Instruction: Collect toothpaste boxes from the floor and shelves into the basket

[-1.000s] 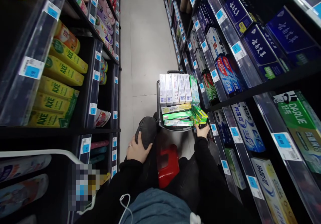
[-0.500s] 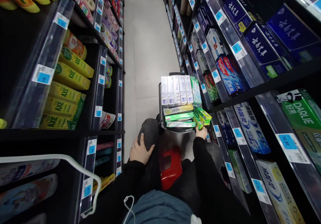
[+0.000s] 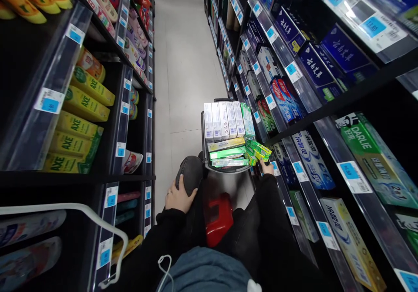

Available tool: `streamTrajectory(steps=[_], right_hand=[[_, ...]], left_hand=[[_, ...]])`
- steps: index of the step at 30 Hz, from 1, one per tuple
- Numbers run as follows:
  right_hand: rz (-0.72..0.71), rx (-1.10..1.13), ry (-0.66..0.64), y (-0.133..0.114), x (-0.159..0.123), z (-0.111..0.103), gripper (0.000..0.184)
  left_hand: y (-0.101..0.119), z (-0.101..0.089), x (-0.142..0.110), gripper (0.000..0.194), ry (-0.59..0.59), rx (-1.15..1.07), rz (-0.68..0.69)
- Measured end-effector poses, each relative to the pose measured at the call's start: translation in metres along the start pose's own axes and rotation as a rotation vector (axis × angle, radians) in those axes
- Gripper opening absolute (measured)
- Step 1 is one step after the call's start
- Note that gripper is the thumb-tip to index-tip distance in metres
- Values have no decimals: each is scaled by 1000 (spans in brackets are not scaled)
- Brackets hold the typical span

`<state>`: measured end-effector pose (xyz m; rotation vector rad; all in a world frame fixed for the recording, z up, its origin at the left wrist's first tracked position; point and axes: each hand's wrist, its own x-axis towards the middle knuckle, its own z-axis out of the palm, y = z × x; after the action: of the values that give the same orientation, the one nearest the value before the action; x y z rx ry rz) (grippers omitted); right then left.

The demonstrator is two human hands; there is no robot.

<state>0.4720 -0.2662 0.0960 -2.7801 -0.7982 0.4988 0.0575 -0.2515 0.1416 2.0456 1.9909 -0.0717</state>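
Observation:
My left hand (image 3: 180, 195) rests on my left knee (image 3: 190, 174) with its fingers spread, holding nothing. My right hand (image 3: 267, 168) is at the front right corner of a black shopping basket (image 3: 228, 170), close to the lower right shelf. Its fingertips are small and partly hidden, so I cannot tell whether they grip anything. Just beyond them, yellow-green toothpaste boxes (image 3: 259, 151) lie at an angle in the basket. White boxes (image 3: 224, 120) stand in a row at its back, beside a green-and-white box (image 3: 248, 120). A yellow box (image 3: 226, 144) and green boxes (image 3: 227, 153) lie in front.
Shelves with toothpaste boxes (image 3: 313, 161) line the right side, their price-tag rails jutting near my right arm. On the left are yellow AXE boxes (image 3: 75, 144) and slippers. A red stool-like object (image 3: 218, 220) is between my legs. Pale floor (image 3: 179, 65) runs ahead.
My right hand has shifted slightly right, away from the yellow-green boxes, towards the shelf. One of those boxes now sits lower inside the basket. The view has turned a little; my left hand stays on my knee.

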Motion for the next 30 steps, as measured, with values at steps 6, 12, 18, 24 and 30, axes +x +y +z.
streamTrajectory(steps=[6, 12, 18, 24, 30], right_hand=[[30, 98, 98, -22, 27, -21, 68], [-67, 103, 93, -46, 20, 1, 58], [-163, 52, 81, -44, 11, 4, 55], [-200, 10, 108, -61, -13, 14, 55], [-151, -66, -12, -83, -22, 12, 65]], left_hand=[[2, -2, -1, 82, -17, -15, -33], [0, -3, -1, 81, -8, -12, -27], [1, -5, -2, 81, -32, 4, -42], [1, -2, -1, 82, -19, -10, -28], [0, -2, -1, 82, -16, 7, -32]])
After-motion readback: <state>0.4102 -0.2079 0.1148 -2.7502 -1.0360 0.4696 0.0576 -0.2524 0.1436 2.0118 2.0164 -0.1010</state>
